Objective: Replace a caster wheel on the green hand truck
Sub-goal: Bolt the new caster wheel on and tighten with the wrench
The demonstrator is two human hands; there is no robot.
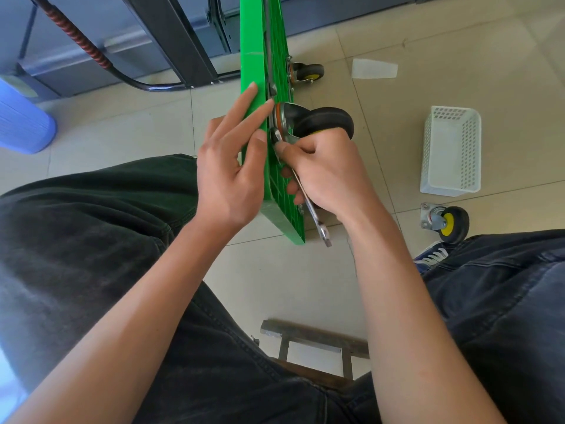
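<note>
Wrench on the caster, green hand truck standing on edge on the floor.

The green hand truck (260,96) stands on its side between the seated person's knees. The left hand (227,166) lies against its flat face, fingers straight and pressing. The right hand (324,172) grips a wrench (318,218) whose head sits at the mounted caster wheel (324,120) on the ribbed underside. A second caster (307,71) is mounted farther up. A loose caster (446,223) lies on the floor beside a white basket (451,151).
</note>
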